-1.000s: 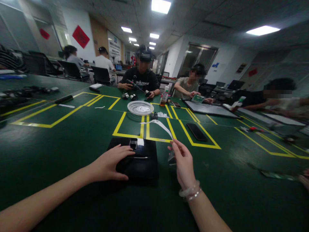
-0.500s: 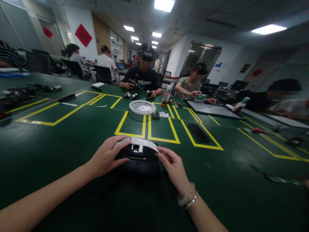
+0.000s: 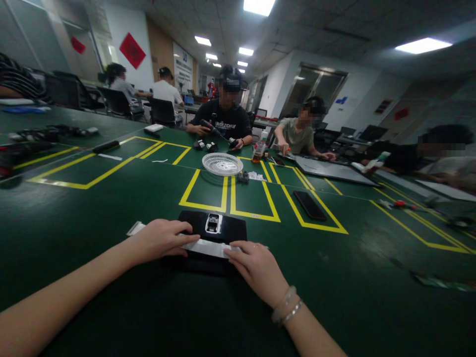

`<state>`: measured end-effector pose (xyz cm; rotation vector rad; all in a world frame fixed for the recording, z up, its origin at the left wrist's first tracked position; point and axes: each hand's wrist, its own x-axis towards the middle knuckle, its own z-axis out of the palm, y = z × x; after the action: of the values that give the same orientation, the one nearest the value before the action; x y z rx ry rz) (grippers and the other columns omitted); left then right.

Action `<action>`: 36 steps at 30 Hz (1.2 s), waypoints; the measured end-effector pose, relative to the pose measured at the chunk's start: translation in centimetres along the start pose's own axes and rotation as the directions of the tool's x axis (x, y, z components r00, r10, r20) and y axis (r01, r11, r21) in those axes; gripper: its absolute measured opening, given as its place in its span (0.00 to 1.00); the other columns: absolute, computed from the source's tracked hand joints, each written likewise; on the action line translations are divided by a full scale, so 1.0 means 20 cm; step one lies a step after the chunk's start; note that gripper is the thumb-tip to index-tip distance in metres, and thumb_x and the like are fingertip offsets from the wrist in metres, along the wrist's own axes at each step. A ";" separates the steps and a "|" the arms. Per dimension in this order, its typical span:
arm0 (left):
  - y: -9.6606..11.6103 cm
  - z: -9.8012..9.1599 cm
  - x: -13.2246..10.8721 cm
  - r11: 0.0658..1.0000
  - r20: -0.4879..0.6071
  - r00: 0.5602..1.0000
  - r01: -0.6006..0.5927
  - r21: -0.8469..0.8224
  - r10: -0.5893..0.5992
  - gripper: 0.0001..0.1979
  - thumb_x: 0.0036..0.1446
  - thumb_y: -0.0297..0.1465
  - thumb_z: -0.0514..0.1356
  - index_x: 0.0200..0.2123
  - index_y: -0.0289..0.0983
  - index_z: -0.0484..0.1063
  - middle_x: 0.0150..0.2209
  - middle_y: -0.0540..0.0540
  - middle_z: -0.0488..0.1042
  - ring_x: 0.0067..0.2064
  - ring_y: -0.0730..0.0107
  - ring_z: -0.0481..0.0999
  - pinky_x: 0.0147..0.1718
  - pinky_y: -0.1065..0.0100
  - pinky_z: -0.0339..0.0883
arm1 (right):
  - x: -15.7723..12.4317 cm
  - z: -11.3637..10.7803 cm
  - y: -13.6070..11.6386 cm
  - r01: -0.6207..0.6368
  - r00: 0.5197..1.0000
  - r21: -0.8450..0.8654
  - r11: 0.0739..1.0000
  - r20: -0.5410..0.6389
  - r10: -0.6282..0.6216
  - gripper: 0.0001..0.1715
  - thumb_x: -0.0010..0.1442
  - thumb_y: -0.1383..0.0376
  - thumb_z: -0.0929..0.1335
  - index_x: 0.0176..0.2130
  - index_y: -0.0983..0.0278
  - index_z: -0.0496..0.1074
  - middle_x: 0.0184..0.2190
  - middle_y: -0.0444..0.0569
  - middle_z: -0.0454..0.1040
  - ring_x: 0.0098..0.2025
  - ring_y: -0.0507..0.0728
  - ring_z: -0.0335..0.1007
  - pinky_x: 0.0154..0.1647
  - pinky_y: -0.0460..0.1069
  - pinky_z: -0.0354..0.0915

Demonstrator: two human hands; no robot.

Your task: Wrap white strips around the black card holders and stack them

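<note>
Green tabletop (image 3: 82, 238) in a shared workroom: relative to the black base (image 3: 234, 230), we see a white grille (image 3: 222, 164) beyond it and a phone (image 3: 309, 205) beyond and rightward. Our white strip (image 3: 210, 247) spans the base's near part; full contact we cannot confirm. We judge that uneven pulling could skew or crease the strip, and off-centre pressure could slide the base. Our left hand (image 3: 158, 240), left of the base, holds the strip between slightly parted thumb and fingers; our right hand (image 3: 258, 267), rightward, pinches it more narrowly, forearm slanting inward.
</note>
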<state>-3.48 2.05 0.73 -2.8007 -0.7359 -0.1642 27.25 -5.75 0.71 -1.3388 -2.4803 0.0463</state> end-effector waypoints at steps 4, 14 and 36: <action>0.00 0.00 0.02 1.000 0.071 0.997 0.021 0.004 -0.022 0.24 0.60 0.34 0.68 0.59 0.44 0.70 0.47 0.44 0.72 0.39 0.65 0.76 0.29 0.73 0.65 | 0.01 0.01 -0.01 0.004 1.000 -0.051 0.999 0.030 -0.002 0.17 0.68 0.67 0.65 0.55 0.55 0.72 0.54 0.49 0.75 0.53 0.60 0.71 0.51 0.58 0.67; 0.02 -0.02 0.03 0.998 0.022 0.999 0.041 -0.053 -0.039 0.19 0.59 0.37 0.68 0.53 0.43 0.75 0.46 0.42 0.73 0.43 0.59 0.75 0.40 0.63 0.69 | 0.01 -0.01 -0.07 -0.019 0.999 -0.079 0.997 0.032 0.022 0.15 0.67 0.62 0.65 0.53 0.55 0.73 0.57 0.50 0.72 0.61 0.63 0.63 0.63 0.63 0.57; 0.06 0.01 0.08 0.931 -0.019 0.992 0.112 -0.348 -0.126 0.40 0.53 0.45 0.68 0.65 0.39 0.59 0.62 0.40 0.64 0.63 0.51 0.62 0.67 0.44 0.39 | 0.00 -0.06 0.00 -0.048 0.985 -0.047 0.998 -0.167 0.040 0.19 0.67 0.63 0.65 0.56 0.56 0.71 0.56 0.50 0.73 0.58 0.61 0.66 0.64 0.64 0.54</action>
<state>-1.48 1.88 0.49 -3.0694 -0.9508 -0.4097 27.52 -5.88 1.81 -1.3590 -2.3277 -0.1143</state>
